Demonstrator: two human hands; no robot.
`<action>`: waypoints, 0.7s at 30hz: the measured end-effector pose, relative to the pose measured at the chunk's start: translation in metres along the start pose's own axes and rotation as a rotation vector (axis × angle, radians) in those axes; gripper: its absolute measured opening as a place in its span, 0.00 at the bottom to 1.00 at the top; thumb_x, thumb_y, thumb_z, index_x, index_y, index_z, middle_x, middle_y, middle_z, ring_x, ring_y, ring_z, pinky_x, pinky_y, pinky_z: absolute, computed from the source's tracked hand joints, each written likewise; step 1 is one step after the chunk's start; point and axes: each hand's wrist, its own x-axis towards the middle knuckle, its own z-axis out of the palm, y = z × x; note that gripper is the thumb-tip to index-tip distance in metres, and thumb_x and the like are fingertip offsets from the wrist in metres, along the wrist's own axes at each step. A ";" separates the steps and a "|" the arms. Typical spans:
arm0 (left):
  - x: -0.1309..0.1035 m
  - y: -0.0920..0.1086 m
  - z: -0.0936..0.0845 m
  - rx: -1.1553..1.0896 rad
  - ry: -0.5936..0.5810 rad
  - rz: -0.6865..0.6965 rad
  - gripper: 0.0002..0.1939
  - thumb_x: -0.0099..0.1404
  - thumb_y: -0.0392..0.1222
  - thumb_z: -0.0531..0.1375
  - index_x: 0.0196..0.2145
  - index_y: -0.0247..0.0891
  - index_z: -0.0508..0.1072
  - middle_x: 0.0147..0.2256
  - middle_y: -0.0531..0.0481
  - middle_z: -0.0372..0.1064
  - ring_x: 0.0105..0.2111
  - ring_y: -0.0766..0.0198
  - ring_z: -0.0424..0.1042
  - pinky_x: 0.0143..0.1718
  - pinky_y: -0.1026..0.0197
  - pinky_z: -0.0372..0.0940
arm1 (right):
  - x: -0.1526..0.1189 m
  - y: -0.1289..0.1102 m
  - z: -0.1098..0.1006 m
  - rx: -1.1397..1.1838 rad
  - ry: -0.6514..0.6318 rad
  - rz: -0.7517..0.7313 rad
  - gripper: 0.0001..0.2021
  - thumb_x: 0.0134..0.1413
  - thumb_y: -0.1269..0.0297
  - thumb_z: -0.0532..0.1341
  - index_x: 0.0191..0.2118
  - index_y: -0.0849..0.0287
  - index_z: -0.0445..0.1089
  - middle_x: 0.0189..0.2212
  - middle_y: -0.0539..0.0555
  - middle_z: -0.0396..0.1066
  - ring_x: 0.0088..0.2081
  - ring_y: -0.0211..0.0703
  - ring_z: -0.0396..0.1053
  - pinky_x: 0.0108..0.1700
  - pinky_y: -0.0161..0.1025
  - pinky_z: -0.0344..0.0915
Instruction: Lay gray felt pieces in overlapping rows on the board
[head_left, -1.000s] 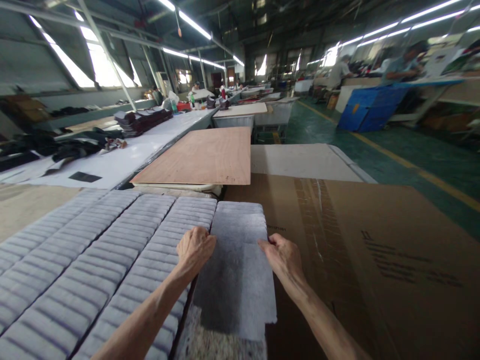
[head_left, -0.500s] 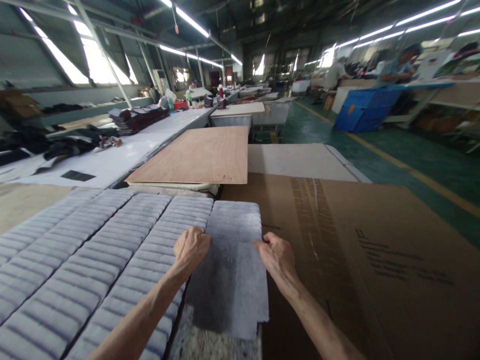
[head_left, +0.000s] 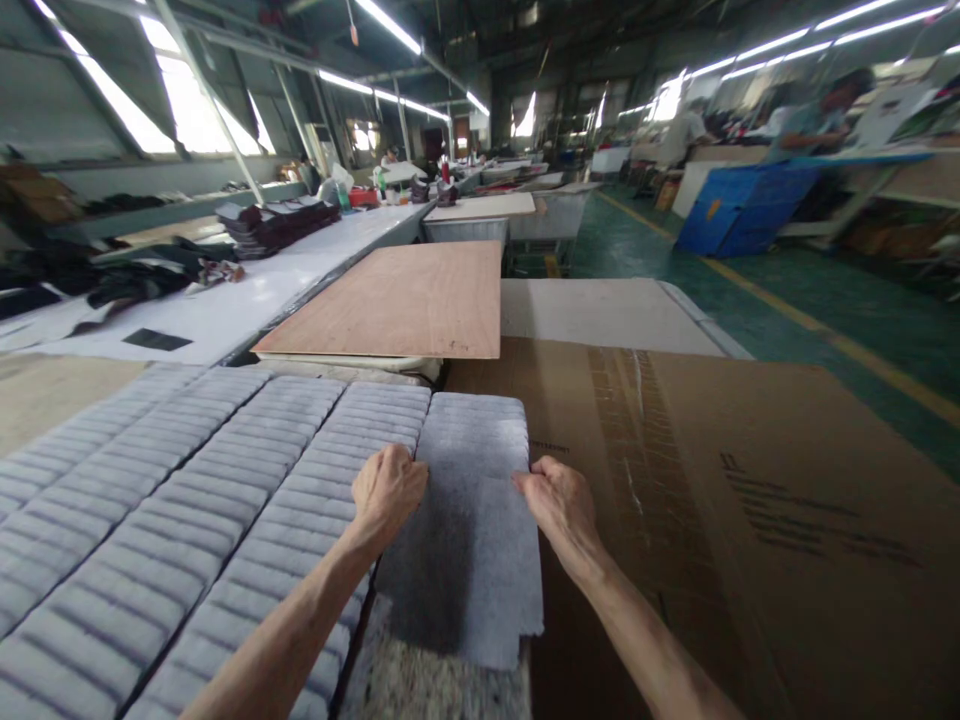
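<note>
A grey, felt-like fabric piece (head_left: 465, 560) lies in front of me, with a small notch at its lower right corner. Its left edge is pinched by my left hand (head_left: 390, 490), whose fingers are curled closed. At the opposite edge, my right hand (head_left: 559, 500) grips it between thumb and bent fingers. Beyond the hands, similar overlapped pieces (head_left: 476, 415) form the upper end of this row. Left of it run several rows of the same layered grey pieces (head_left: 292, 490). A speckled surface (head_left: 442, 685) shows below the held piece.
Flat brown cardboard (head_left: 810, 610) with tape and print lies to the right. A plywood board (head_left: 397, 300) sits ahead, beside a long white table (head_left: 292, 255) bearing dark stacked pieces (head_left: 274, 228). Blue boxes (head_left: 742, 210) and co-workers (head_left: 825, 115) are farther right.
The view has shifted slightly, so the scene sits a little higher and farther right. Both hands keep their hold on the fabric piece's edges, with little visible movement against it.
</note>
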 end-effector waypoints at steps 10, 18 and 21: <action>-0.028 0.012 -0.004 0.191 0.214 0.124 0.13 0.61 0.42 0.49 0.41 0.35 0.67 0.38 0.39 0.68 0.37 0.49 0.69 0.32 0.53 0.61 | 0.001 -0.003 0.000 -0.094 0.007 -0.010 0.09 0.43 0.58 0.55 0.28 0.56 0.69 0.24 0.52 0.68 0.29 0.43 0.66 0.26 0.35 0.51; -0.080 -0.003 0.028 0.188 0.228 0.664 0.26 0.64 0.47 0.46 0.58 0.34 0.54 0.59 0.39 0.50 0.58 0.52 0.51 0.56 0.48 0.51 | -0.001 -0.004 -0.001 -0.155 0.028 -0.039 0.11 0.45 0.57 0.54 0.28 0.56 0.69 0.25 0.54 0.70 0.30 0.45 0.67 0.25 0.36 0.51; -0.089 -0.011 0.040 0.227 0.138 0.710 0.33 0.64 0.56 0.42 0.61 0.35 0.45 0.62 0.40 0.40 0.61 0.50 0.40 0.58 0.42 0.45 | 0.000 -0.003 0.000 -0.155 0.028 -0.041 0.11 0.46 0.56 0.54 0.28 0.57 0.69 0.23 0.54 0.69 0.29 0.45 0.67 0.25 0.35 0.51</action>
